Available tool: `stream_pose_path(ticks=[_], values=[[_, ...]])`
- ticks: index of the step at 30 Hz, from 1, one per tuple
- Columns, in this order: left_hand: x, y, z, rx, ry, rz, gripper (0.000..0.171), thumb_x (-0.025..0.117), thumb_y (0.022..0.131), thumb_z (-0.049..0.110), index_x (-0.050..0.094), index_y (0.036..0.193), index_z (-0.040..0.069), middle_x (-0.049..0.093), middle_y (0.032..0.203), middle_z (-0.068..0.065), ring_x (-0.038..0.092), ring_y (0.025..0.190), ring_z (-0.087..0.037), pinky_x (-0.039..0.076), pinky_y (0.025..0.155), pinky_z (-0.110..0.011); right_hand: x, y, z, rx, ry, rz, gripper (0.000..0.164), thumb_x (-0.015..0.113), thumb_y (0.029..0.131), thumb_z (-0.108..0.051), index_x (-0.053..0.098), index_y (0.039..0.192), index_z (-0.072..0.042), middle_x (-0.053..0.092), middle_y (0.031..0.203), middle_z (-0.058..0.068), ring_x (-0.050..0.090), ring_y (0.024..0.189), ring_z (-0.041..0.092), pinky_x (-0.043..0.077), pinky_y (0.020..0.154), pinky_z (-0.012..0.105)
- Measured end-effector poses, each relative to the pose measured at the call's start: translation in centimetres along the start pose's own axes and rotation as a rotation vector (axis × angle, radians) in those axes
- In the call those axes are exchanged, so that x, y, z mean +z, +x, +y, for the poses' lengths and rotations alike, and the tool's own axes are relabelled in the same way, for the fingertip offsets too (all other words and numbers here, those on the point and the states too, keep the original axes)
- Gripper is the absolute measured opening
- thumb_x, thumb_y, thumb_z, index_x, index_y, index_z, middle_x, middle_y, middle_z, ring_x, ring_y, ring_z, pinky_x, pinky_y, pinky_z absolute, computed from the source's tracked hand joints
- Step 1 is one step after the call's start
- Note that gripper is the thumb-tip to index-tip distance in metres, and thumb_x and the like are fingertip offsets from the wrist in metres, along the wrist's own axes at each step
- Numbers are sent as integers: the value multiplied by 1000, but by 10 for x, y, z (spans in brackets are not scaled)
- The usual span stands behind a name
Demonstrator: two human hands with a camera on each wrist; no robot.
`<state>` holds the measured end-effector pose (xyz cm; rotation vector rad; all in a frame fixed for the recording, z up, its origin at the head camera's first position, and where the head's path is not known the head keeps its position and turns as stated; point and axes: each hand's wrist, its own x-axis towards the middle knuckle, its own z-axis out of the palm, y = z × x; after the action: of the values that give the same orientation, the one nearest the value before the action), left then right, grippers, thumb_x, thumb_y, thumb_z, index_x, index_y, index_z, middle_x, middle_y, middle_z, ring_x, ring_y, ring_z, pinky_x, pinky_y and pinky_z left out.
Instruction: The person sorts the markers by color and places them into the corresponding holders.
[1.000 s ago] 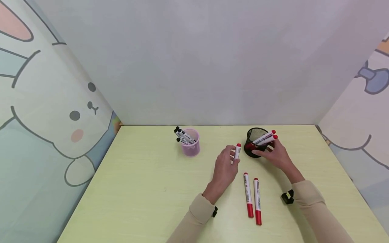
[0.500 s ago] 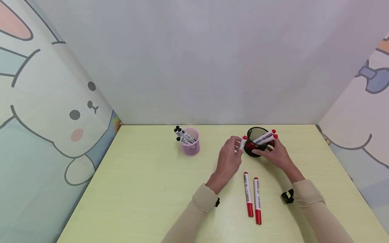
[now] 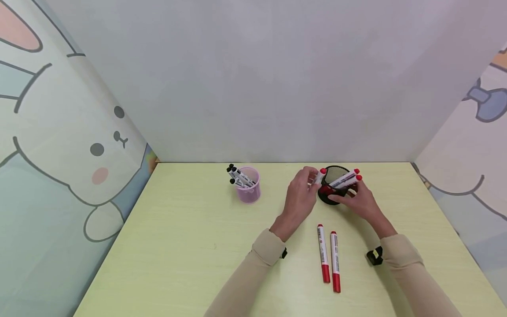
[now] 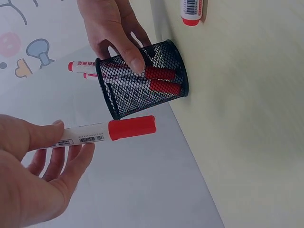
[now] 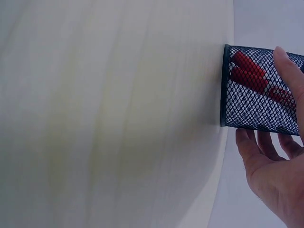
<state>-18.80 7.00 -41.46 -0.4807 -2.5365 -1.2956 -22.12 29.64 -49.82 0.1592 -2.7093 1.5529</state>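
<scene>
My left hand (image 3: 299, 193) pinches a white marker with a red cap (image 4: 133, 128) between thumb and fingers. In the head view the marker's red end points up beside the black mesh pen holder (image 3: 328, 200); the left wrist view shows its capped end pointing toward the table, still outside the holder. With thumb and fingers on opposite sides, my right hand (image 3: 362, 202) grips the upright holder (image 5: 261, 111). Two red markers (image 3: 343, 180) lean inside it, caps at the bottom. Nearer me, two more red markers (image 3: 323, 253) lie side by side on the table.
A purple cup (image 3: 249, 196) at the back of the table, left of my hands, holds several black-ended markers (image 3: 241, 178). Behind the light yellow table (image 3: 178, 246) rises a plain pale wall (image 3: 253, 83). Printed cartoon panels stand on both sides.
My left hand has carried its marker right and away from me, closer to the holder's rim. My right hand and the holder have stayed put.
</scene>
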Motion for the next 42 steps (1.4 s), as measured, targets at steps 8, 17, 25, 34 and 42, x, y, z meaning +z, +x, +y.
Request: stream_pose_path(ticks=[8,17,25,34,42], values=[[-2,11,4,50,-40,7,26,69,98,5,59,121,8,65,111,-4,63,97,-12,53,82,-14,-1,-1,0,7,4,-6,86,86,85,-32,35,147,-1,45,144,26,42,137,45,37,112,63],[-5,22,11,160,-51,0,29,69,97,2,57,123,7,65,113,-6,62,99,-12,52,81,-11,-1,1,1,-20,5,-7,88,87,85,-32,34,150,-3,44,147,24,42,137,44,37,112,65],[-5,29,20,247,-55,-14,29,69,97,2,57,123,5,64,114,-6,63,102,-13,48,81,-7,-1,-1,0,-8,-2,-14,89,86,86,-33,34,151,-3,44,148,24,43,137,44,38,112,64],[0,38,26,340,-90,-83,31,68,98,2,56,126,4,64,119,-8,63,108,-15,48,89,-7,-2,-1,-2,-15,-19,-19,90,85,86,-35,32,153,-7,43,149,22,41,137,45,38,111,65],[11,45,25,348,-110,-163,28,64,100,2,57,126,4,65,121,-8,62,106,-11,46,91,-6,-1,0,2,-31,-40,-18,88,84,87,-34,32,152,-5,43,148,23,44,133,43,40,110,64]])
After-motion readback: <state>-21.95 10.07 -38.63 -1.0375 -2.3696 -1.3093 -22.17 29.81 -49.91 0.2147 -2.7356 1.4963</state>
